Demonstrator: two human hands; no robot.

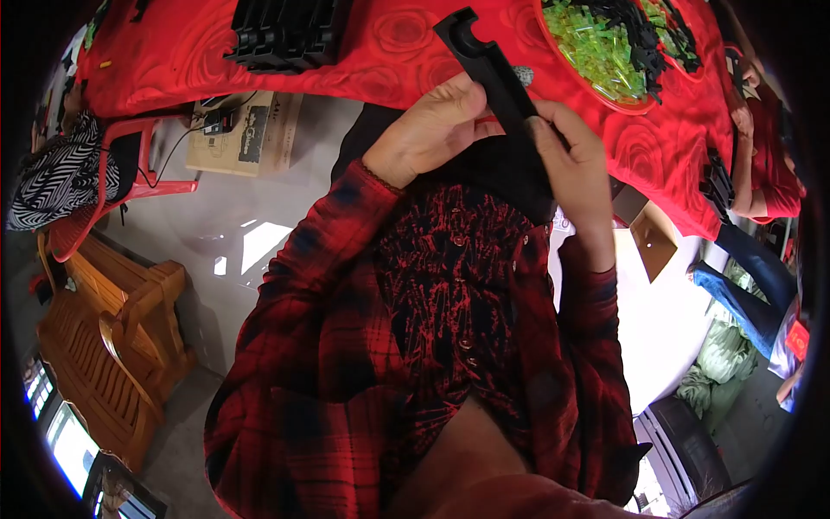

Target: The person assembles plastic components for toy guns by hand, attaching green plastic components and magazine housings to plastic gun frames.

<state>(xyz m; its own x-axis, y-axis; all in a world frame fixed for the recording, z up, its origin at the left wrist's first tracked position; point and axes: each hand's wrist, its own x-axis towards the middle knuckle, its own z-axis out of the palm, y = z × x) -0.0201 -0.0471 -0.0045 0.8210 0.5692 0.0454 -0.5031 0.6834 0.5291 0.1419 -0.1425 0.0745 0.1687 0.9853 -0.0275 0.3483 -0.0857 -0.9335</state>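
Note:
Tilted over the near edge of the red tablecloth [389, 43] is a long black plastic channel-shaped part [494, 73], with a rounded notch near its far end. My left hand [437, 125] grips its left side, the thumb lying along the edge. Lower down, my right hand [572, 160] closes around the near end, thumb on top. The fingers behind the part are partly hidden. A small grey patterned object [523, 76] shows just beyond the part; its kind is unclear.
A stack of black plastic parts [285, 35] stands at the far left of the table. To the right, a red basin [637, 109] holds green translucent and black pieces. A cardboard box [246, 134], red plastic chair [160, 186] and wooden chair [108, 346] stand left. Another person's arm [742, 164] is at right.

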